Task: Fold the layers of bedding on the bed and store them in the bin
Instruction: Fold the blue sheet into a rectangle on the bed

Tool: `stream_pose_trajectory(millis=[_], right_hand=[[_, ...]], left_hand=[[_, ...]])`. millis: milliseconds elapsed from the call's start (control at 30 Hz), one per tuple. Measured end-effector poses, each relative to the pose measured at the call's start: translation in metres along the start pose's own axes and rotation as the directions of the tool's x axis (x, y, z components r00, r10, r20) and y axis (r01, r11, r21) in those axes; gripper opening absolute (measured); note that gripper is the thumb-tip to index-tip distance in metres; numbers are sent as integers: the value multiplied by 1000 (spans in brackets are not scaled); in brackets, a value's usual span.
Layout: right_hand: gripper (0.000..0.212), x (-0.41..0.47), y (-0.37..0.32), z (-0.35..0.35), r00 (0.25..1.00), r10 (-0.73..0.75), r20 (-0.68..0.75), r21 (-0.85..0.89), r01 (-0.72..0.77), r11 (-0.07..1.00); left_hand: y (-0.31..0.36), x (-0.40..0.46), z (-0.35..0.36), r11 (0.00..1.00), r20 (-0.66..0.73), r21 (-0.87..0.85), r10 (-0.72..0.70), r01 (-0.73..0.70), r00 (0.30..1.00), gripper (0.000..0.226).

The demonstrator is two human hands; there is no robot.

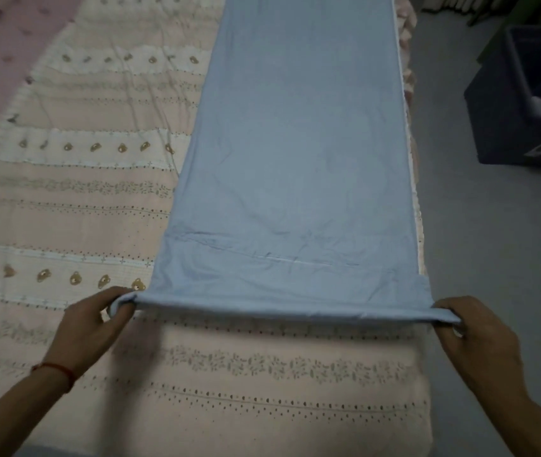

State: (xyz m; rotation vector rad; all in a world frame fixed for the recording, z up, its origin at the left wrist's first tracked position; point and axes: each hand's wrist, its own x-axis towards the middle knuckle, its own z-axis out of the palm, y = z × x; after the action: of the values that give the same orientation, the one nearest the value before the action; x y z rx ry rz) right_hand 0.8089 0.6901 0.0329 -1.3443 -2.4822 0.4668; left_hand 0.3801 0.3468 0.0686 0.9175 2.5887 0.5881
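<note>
Head view: a long, narrow strip of smooth, lightly creased blue sheet (295, 159) lies along the right side of a quilted pink-and-cream patterned bedspread (74, 199). The left hand (92, 328) and right hand (480, 341) each pinch one near corner of the sheet's rolled front edge, stretched taut between them. A dark blue plastic bin (506, 127) stands on the grey floor, well apart to the right.

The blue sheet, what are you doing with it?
A person is folding the blue sheet on the bed. It is already folded into a long narrow strip lying along the right side of the patterned quilt. The left hand and the right hand each pinch a near corner, holding that end stretched between them. A dark blue bin waits open on the floor to the right; it is too dim to tell what is inside.
</note>
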Motion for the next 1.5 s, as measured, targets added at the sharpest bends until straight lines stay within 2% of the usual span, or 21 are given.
stream_pose_trajectory(millis=[33, 100, 200, 267, 300, 367, 433, 533, 667, 733, 800, 900, 1000, 1167, 1300, 1333, 1367, 1400, 1433, 1467, 1500], right_hand=[[6, 17, -5, -6, 999, 28, -22, 21, -28, 999], [12, 52, -15, -14, 993, 103, -56, 89, -98, 991], [17, 102, -23, -21, 979, 191, -75, 209, -172, 963], [12, 137, -27, -20, 970, 219, -108, 261, -185, 947], [9, 155, -26, -19, 962, 247, -114, 293, -205, 934], [20, 192, -20, -11, 950, 300, -87, 343, -254, 904], [28, 224, -17, -2, 954, 290, -73, 348, -248, 904], [24, 268, -14, 20, 957, 276, -88, 343, -231, 910], [23, 311, 0, 63, 952, 305, -20, 342, -280, 897], [32, 329, 12, 100, 941, 335, 43, 313, -331, 890], [43, 327, 18, 136, 906, 412, 98, 295, -422, 857], [45, 320, 20, 183, 876, 478, -70, 262, -446, 856], [39, 318, 13, 196, 839, 487, -241, 258, -428, 866], [36, 314, 8, 190, 840, 475, -261, 282, -404, 870], [42, 313, 0, 181, 819, 510, -264, 326, -422, 846], [45, 313, -4, 177, 812, 496, -307, 289, -417, 862], [46, 311, -12, 171, 811, 461, -361, 226, -403, 887], [44, 310, -22, 165, 837, 379, -396, 146, -350, 925], [43, 307, -37, 161, 893, 244, -377, 64, -237, 969], [45, 305, -51, 161, 955, 79, -287, -15, -88, 996], [50, 305, -60, 165, 989, -55, -138, -98, 42, 994]], left_hand=[[12, 13, -10, 999, -45, -51, -22, 20, 999, 32], [34, 41, -25, 981, -133, -193, -48, 21, 990, 21], [62, 88, -32, 927, -243, -374, -99, 1, 965, 17], [74, 125, -30, 902, -276, -432, -134, 1, 952, 16], [79, 144, -28, 899, -281, -439, -140, 3, 949, 17], [84, 186, -21, 902, -291, -431, -169, 29, 942, 28], [92, 223, -15, 910, -297, -413, -172, 36, 939, 29], [102, 281, -1, 920, -301, -390, -173, 44, 938, 27], [99, 348, 29, 905, -227, -351, -329, 238, 917, 38], [82, 379, 57, 898, -212, -326, -374, 295, 903, 36], [67, 387, 90, 913, -170, -271, -356, 304, 919, 32], [40, 394, 132, 921, -235, -272, -344, 279, 909, 35], [26, 398, 139, 926, -311, -287, -331, 243, 891, 31], [34, 398, 134, 881, -310, -401, -388, 251, 868, 20], [52, 385, 122, 849, -257, -471, -390, 238, 884, 39], [60, 379, 123, 881, -298, -408, -376, 239, 877, 46], [71, 371, 126, 937, -367, -252, -323, 240, 873, 53], [89, 358, 133, 972, -431, -36, -226, 233, 874, 57], [110, 347, 141, 971, -442, 154, -99, 184, 892, 57], [125, 340, 155, 955, -383, 272, -2, 115, 924, 57], [137, 338, 172, 945, -300, 317, 24, 75, 954, 58]])
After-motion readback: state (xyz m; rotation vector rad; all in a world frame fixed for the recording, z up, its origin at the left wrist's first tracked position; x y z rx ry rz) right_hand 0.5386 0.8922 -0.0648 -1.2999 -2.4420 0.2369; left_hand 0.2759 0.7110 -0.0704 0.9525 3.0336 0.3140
